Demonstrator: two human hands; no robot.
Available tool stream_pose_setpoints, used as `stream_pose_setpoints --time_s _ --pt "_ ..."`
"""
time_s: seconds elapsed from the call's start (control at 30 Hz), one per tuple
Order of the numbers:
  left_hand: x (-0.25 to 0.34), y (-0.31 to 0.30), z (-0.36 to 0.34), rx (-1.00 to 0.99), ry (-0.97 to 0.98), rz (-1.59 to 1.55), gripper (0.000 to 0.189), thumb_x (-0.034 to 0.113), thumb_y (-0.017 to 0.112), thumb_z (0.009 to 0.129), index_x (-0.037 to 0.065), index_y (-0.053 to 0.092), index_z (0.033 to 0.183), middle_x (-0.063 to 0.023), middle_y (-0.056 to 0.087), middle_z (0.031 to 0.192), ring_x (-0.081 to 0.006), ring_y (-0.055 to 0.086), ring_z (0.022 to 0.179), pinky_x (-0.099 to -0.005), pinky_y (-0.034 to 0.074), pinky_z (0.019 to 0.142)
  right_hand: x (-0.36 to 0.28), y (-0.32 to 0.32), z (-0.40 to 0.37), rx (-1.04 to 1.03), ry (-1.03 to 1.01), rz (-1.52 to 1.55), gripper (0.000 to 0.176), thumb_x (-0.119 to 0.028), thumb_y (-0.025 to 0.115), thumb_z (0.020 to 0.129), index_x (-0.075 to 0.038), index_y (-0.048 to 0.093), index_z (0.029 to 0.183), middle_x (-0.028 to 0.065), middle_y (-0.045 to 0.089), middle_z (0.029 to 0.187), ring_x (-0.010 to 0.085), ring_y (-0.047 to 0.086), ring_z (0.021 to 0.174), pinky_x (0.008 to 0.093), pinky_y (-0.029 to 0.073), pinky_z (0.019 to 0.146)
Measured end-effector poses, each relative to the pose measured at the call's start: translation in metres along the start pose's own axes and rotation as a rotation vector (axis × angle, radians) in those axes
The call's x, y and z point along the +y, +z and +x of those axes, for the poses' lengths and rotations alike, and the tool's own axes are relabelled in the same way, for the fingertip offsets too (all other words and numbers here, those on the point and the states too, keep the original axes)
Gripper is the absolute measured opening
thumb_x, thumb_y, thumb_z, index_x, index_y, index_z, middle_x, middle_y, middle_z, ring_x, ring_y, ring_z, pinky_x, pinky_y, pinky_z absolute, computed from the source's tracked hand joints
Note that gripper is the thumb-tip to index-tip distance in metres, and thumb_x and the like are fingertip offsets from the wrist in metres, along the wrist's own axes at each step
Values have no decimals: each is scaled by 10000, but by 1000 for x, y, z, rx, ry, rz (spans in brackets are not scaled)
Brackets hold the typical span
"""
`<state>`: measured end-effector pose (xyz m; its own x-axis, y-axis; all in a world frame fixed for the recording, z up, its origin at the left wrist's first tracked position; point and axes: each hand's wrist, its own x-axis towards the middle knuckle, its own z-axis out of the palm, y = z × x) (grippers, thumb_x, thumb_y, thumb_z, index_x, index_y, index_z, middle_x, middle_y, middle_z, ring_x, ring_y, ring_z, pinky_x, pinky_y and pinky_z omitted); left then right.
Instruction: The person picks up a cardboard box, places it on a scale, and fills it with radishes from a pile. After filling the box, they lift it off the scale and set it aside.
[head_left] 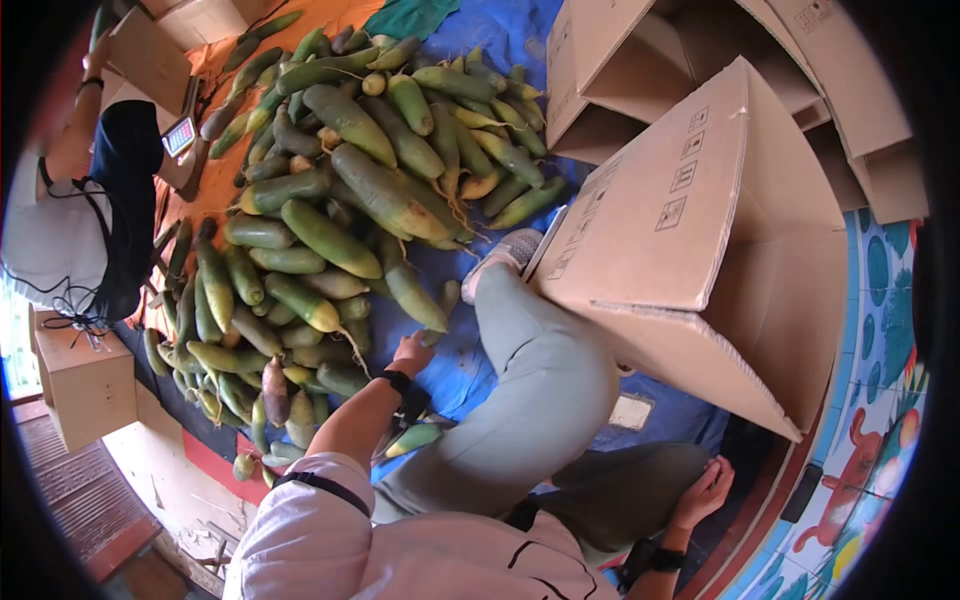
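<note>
Long green radishes [330,240] lie in a large heap in front of me, many with pale yellowish ends and thin roots. My left hand [411,353] reaches to the near edge of this heap. Its fingers are closed at the lower end of a long green radish [408,290], and the fingertips are partly hidden. Beside my left wrist, another radish [413,438] rests near my leg. My right hand [706,492] sits by my bent knee at the lower right, fingers loosely extended, holding nothing.
A large open cardboard box [640,220] stands by my foot on the right, with more boxes [620,60] behind it. Blue sheeting [455,370] and orange sheeting [205,180] cover the floor. Another person [85,210] is at the left, near a scale display [180,137].
</note>
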<state>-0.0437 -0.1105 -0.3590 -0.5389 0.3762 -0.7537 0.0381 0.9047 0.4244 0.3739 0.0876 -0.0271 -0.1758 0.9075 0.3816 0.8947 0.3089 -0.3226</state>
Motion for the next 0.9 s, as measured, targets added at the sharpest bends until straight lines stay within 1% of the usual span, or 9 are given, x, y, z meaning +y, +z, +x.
stream_pose_setpoints --time_s 0.17,0.23,0.27,0.3,0.37,0.5,0.6,0.83,0.9 --pt "11 10 3 45 -33 8 575 212 712 706 137 505 1237 -189 506 1179 -359 524 1106 -419 433 952 -3 1 5 -26 -8 -52 158 -61 455 928 26 576 978 159 568 856 289 578 776 371 466 702" --pt "9 15 2 75 54 -37 509 202 700 717 163 533 1195 -168 508 1140 -353 539 1062 -419 442 931 -1 2 7 -46 -7 -59 158 -68 458 926 28 574 973 166 565 854 305 573 773 378 461 701" --pt "8 12 -1 66 76 -4 517 171 684 713 198 543 1210 -172 496 1181 -366 517 1097 -406 439 937 -2 3 8 -45 -12 -57 158 -68 458 926 28 574 973 166 565 854 305 573 773 378 461 701" --pt "-2 20 -3 193 260 160 545 186 681 705 218 548 1232 -172 433 1290 -352 438 1206 -419 418 961 -2 4 9 -58 -4 -65 155 -67 461 922 28 574 970 167 565 853 309 571 774 380 460 705" --pt "15 3 -27 40 438 498 602 201 680 695 260 525 1273 -166 338 1390 -330 319 1308 -450 380 995 -4 6 10 -66 1 -70 153 -67 465 919 29 573 967 168 565 852 312 570 775 381 459 708" --pt "34 14 -25 -9 272 442 611 188 642 723 218 486 1313 -168 267 1436 -329 260 1336 -509 342 1004 -6 7 11 -87 -43 -51 143 -61 475 907 28 578 953 163 568 854 311 569 783 384 456 714" --pt "36 25 -11 7 273 740 609 171 556 767 90 408 1352 -199 318 1391 -349 320 1285 -548 341 976 -9 7 12 -81 -89 -49 137 -54 479 901 27 580 946 161 569 853 312 568 786 388 453 720" --pt "14 15 -25 -122 292 831 443 249 594 779 154 576 1211 -182 454 1253 -347 496 1125 -509 413 916 -10 4 8 -48 -126 -18 131 -50 485 896 31 580 933 170 568 845 333 560 780 403 443 710" --pt "3 5 -40 -152 414 530 346 306 633 766 217 644 1100 -182 477 1190 -325 551 1030 -441 471 857 -13 2 9 -43 -131 -9 129 -49 488 894 32 580 933 172 567 845 336 559 778 406 443 707"
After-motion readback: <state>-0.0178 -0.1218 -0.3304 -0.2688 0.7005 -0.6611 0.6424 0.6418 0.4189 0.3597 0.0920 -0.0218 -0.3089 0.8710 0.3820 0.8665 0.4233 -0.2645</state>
